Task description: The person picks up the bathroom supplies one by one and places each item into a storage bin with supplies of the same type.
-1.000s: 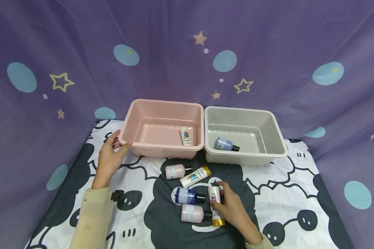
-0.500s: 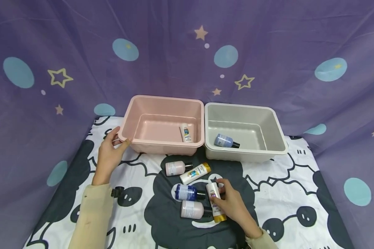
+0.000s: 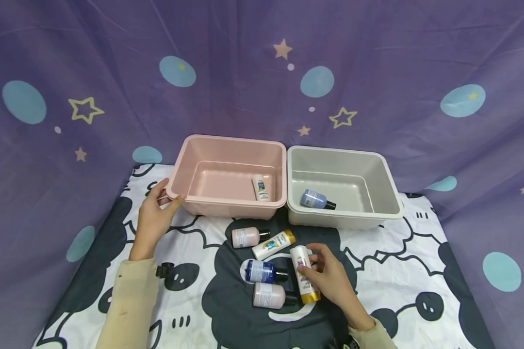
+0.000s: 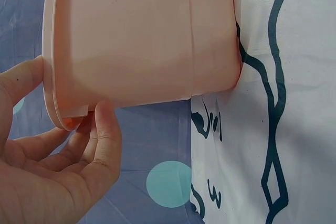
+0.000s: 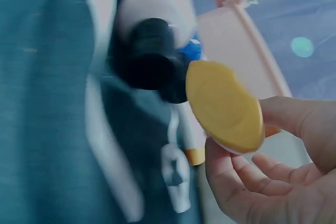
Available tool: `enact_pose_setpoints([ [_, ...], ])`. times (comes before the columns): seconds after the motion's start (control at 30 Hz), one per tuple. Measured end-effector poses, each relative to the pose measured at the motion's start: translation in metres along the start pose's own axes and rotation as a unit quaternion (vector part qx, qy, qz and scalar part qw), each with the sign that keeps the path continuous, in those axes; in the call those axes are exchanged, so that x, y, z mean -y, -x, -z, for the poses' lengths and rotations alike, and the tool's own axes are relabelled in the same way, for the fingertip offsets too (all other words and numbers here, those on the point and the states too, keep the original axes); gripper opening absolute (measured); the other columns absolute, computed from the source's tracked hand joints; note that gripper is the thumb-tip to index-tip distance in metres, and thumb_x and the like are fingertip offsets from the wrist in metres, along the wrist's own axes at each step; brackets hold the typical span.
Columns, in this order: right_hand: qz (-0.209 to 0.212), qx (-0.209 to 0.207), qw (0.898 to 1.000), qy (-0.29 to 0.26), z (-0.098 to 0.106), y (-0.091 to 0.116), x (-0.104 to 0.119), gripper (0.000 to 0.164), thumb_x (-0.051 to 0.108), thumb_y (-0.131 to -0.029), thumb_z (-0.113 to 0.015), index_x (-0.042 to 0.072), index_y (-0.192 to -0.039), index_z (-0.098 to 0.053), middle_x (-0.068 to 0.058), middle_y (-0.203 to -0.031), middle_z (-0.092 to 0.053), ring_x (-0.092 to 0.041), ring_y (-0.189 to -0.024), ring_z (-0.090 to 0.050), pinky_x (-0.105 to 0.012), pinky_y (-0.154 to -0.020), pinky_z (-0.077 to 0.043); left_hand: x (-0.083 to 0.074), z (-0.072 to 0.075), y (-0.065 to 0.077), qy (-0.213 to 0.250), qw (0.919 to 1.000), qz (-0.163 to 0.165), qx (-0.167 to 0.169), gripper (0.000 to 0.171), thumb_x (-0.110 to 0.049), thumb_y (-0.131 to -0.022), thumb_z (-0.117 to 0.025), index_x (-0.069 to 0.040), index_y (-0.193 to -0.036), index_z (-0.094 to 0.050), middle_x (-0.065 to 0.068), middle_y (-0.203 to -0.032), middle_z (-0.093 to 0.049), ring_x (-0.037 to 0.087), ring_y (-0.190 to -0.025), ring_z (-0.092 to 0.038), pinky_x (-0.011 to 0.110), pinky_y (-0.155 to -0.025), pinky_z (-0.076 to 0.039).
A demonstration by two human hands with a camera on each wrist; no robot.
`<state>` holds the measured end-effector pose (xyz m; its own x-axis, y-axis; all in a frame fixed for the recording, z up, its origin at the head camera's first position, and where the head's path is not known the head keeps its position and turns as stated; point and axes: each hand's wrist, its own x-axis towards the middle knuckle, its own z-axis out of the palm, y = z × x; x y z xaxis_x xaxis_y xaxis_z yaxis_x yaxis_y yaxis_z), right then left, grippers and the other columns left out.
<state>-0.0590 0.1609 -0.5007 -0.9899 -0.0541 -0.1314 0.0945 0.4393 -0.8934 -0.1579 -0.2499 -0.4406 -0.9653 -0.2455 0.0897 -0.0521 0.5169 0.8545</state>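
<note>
My left hand (image 3: 153,220) holds the front left corner of a pink plastic bin (image 3: 227,209). In the left wrist view, thumb and fingers pinch the rim of that bin (image 4: 131,40). My right hand (image 3: 332,278) grips a white bottle (image 3: 303,271) with a gold cap by its side, thumb on one face and fingers on the other. The right wrist view shows its gold cap (image 5: 223,108) pointing at the camera, the bottle seeming lifted off the cloth. Left of it lie a pale pink bottle (image 3: 268,295) and a dark blue bottle (image 3: 262,271), both black-capped.
A grey bin (image 3: 345,220) stands right beside the pink one, with a light blue bottle (image 3: 314,198) inside. A small white tube (image 3: 260,188) lies in the pink bin. Another pink bottle (image 3: 246,237) and another white gold-capped bottle (image 3: 272,245) lie before the bins.
My right hand has moved slightly up and away from the pink bottle, carrying the white bottle, which has tilted a little. My left hand stays on the pink bin.
</note>
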Motion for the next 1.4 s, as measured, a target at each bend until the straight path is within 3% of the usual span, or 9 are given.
enact_pose_setpoints([
  [0.2,0.02,0.008,0.998,-0.056,0.012,-0.008,0.025,0.056,0.009,-0.083,-0.083,0.009,-0.131,-0.054,-0.013,-0.106,-0.071,-0.02,-0.073,-0.066,-0.031,-0.052,-0.054,0.001,0.0,0.001,-0.004,1.0,0.0,0.0,0.069,-0.029,-0.097,-0.067,-0.006,-0.155,-0.037,0.022,-0.139,-0.054,0.032,-0.116,-0.059,0.019,-0.08,-0.044],
  [0.4,0.048,0.014,0.996,-0.076,0.021,-0.018,0.051,0.054,0.009,-0.085,-0.082,0.008,-0.131,-0.054,-0.015,-0.11,-0.07,-0.022,-0.081,-0.068,-0.032,-0.057,-0.056,0.001,0.001,0.002,-0.008,1.0,0.004,-0.002,0.07,-0.03,-0.097,-0.068,-0.006,-0.155,-0.036,0.022,-0.14,-0.054,0.033,-0.117,-0.059,0.028,-0.084,-0.047],
  [0.8,0.139,0.019,0.984,-0.106,0.034,-0.074,0.112,0.05,0.005,-0.087,-0.078,0.002,-0.131,-0.055,-0.02,-0.109,-0.07,-0.021,-0.081,-0.069,-0.032,-0.063,-0.057,0.004,0.002,0.003,0.0,1.0,-0.003,-0.005,0.069,-0.027,-0.097,-0.068,-0.005,-0.154,-0.036,0.023,-0.139,-0.054,0.035,-0.116,-0.06,0.044,-0.09,-0.048],
  [0.9,0.138,0.026,0.984,-0.112,0.033,-0.092,0.131,0.049,0.006,-0.087,-0.078,0.003,-0.131,-0.056,-0.02,-0.109,-0.07,-0.023,-0.079,-0.069,-0.03,-0.064,-0.057,0.004,0.002,0.003,0.001,1.0,-0.001,-0.004,0.069,-0.027,-0.097,-0.068,-0.005,-0.154,-0.036,0.023,-0.139,-0.054,0.036,-0.116,-0.06,0.046,-0.091,-0.048],
  [1.07,0.121,0.035,0.985,-0.115,0.028,-0.126,0.156,0.048,0.009,-0.088,-0.077,0.005,-0.131,-0.056,-0.018,-0.11,-0.069,-0.028,-0.086,-0.067,-0.031,-0.068,-0.056,0.004,0.002,0.003,0.0,1.0,0.007,-0.004,0.069,-0.027,-0.097,-0.068,-0.007,-0.154,-0.037,0.022,-0.139,-0.054,0.035,-0.116,-0.06,0.038,-0.088,-0.049],
  [1.23,0.116,0.033,0.985,-0.123,0.018,-0.159,0.177,0.046,0.008,-0.087,-0.077,0.002,-0.128,-0.056,-0.02,-0.11,-0.067,-0.028,-0.093,-0.065,-0.032,-0.069,-0.057,0.003,0.0,0.002,0.004,0.9999,0.011,-0.002,0.07,-0.03,-0.097,-0.068,-0.007,-0.155,-0.036,0.024,-0.139,-0.054,0.036,-0.117,-0.059,0.048,-0.092,-0.048],
  [1.4,0.089,0.037,0.987,-0.128,0.006,-0.189,0.192,0.048,0.011,-0.089,-0.077,0.0,-0.129,-0.053,-0.02,-0.111,-0.065,-0.029,-0.095,-0.066,-0.033,-0.07,-0.057,0.002,-0.002,0.0,0.009,0.9998,0.015,0.002,0.071,-0.031,-0.097,-0.069,-0.008,-0.155,-0.036,0.024,-0.138,-0.053,0.036,-0.117,-0.058,0.049,-0.092,-0.048],
])
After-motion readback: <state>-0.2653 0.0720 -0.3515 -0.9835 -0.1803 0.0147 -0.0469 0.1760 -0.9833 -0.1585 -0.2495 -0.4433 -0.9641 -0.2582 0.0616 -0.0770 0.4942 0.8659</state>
